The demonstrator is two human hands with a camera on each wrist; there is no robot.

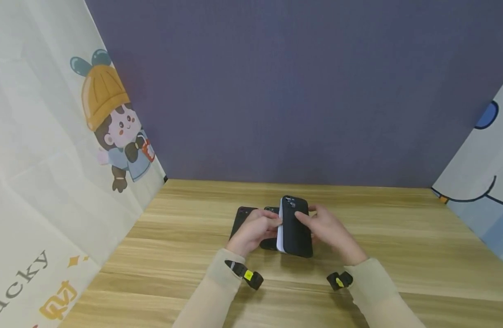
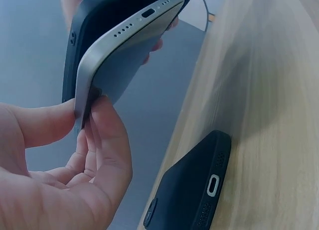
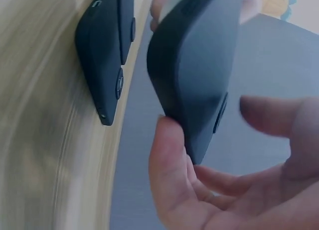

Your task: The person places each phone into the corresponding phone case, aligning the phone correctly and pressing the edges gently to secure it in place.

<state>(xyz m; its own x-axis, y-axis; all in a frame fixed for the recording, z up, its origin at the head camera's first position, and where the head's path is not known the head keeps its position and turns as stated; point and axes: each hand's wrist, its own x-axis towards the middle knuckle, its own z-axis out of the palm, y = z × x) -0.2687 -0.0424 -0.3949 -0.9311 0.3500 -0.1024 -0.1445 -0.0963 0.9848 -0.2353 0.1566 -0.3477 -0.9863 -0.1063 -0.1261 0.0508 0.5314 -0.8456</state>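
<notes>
A silver-edged phone (image 2: 127, 38) sits partly inside a black phone case (image 1: 298, 234), tilted out along one long side. My left hand (image 1: 251, 232) pinches the phone's edge between thumb and fingers. On the other side, my right hand (image 1: 331, 234) holds the case by its edge, with fingers curled at its rim in the right wrist view; the thumb lies over its back in the head view. Both things are held above the table. Two more phones in black cases, one at the left (image 1: 240, 219) and one beside it (image 1: 269, 244), lie behind my left hand, partly hidden.
The wooden table (image 1: 399, 246) spreads around both hands. A dark upright panel (image 1: 300, 91) closes off its back edge. Printed white cloth (image 1: 42, 136) hangs at the left, and another printed sheet (image 1: 477, 164) stands at the right.
</notes>
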